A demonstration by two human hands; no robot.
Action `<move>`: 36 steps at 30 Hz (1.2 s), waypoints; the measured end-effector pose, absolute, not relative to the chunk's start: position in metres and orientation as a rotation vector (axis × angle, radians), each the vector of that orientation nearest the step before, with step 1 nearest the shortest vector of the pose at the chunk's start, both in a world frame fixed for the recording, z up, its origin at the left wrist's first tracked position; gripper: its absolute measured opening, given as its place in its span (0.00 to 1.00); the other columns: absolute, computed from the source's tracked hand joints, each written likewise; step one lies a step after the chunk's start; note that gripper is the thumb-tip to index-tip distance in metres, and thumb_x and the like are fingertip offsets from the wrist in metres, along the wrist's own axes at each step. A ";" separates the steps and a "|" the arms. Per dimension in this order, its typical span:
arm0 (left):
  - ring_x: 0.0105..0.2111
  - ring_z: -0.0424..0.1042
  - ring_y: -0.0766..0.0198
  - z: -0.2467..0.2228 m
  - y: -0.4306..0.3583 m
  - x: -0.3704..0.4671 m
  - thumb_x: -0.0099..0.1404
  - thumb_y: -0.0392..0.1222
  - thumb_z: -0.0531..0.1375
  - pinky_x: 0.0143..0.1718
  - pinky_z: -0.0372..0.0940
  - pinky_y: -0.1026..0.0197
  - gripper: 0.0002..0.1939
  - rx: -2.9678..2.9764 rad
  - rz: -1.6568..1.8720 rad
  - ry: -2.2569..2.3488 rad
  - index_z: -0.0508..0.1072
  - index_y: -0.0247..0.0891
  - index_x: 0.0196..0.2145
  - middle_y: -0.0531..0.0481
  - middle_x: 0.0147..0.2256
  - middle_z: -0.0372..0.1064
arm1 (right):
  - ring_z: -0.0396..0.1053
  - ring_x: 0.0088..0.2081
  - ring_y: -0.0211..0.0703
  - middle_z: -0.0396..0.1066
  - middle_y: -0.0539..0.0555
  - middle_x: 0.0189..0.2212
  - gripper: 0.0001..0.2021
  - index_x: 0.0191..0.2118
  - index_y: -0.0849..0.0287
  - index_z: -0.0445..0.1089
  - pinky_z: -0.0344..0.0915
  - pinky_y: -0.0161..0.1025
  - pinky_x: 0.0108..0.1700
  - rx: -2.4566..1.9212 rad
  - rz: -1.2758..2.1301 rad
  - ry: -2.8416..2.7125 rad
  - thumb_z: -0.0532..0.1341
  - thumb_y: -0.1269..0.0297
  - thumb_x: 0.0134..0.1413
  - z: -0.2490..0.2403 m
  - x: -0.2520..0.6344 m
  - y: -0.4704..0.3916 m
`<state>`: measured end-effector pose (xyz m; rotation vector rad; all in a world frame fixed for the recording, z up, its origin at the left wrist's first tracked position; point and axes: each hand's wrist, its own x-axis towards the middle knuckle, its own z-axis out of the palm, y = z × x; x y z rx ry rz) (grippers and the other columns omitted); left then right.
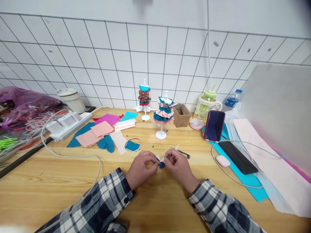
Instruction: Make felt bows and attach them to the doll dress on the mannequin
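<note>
My left hand (pixel 144 166) and my right hand (pixel 178 165) meet over the wooden table, fingers pinched. Between them is a small piece of teal and pale pink crepe paper (pixel 162 165), its edges partly hidden by my fingertips. Scissors (pixel 184 152) with black handles lie just beyond my right hand. Behind the hands stands a small white dress form (pixel 161 134) wearing a ruffled teal and pink paper dress (pixel 163 113). A second little dress form (pixel 145 117) farther back wears a brown, red and blue outfit. A hoop of wire or ribbon (pixel 133 145) rests beyond my left hand.
Pink, teal and magenta paper pieces (pixel 102 129) lie at the left, beside a white power strip (pixel 70 126) and its cable. A small cardboard box (pixel 182 116), pink dish (pixel 196 124), propped phone (pixel 214 126), black case (pixel 238 157) and paper sheets (pixel 269 155) are at the right.
</note>
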<state>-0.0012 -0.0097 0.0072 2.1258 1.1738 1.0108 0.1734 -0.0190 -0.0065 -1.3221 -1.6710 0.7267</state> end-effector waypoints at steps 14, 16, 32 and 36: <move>0.35 0.70 0.61 0.000 -0.006 -0.011 0.58 0.34 0.57 0.39 0.64 0.56 0.08 2.276 1.125 1.035 0.77 0.41 0.30 0.48 0.31 0.73 | 0.69 0.32 0.42 0.73 0.57 0.32 0.12 0.37 0.62 0.69 0.65 0.39 0.36 -1.559 0.227 -1.171 0.58 0.64 0.44 0.053 0.257 0.157; 0.35 0.70 0.61 -0.001 -0.005 -0.011 0.57 0.34 0.57 0.40 0.64 0.56 0.08 2.312 1.129 1.013 0.76 0.41 0.30 0.48 0.32 0.73 | 0.69 0.34 0.44 0.74 0.57 0.33 0.14 0.39 0.62 0.72 0.64 0.41 0.40 -1.592 0.169 -1.204 0.57 0.64 0.46 0.051 0.262 0.170; 0.36 0.69 0.61 0.000 0.000 -0.017 0.62 0.37 0.57 0.42 0.61 0.55 0.09 2.414 1.132 1.067 0.77 0.43 0.36 0.48 0.33 0.73 | 0.68 0.39 0.44 0.73 0.57 0.42 0.16 0.47 0.59 0.71 0.63 0.39 0.41 -1.436 0.018 -1.362 0.51 0.63 0.58 0.039 0.241 0.104; 0.35 0.69 0.61 0.001 0.001 -0.018 0.62 0.38 0.57 0.42 0.61 0.55 0.08 2.364 1.167 1.142 0.77 0.43 0.35 0.49 0.32 0.72 | 0.65 0.31 0.41 0.71 0.53 0.32 0.09 0.39 0.56 0.73 0.62 0.38 0.33 -1.204 0.218 -1.545 0.57 0.61 0.56 0.010 0.196 0.024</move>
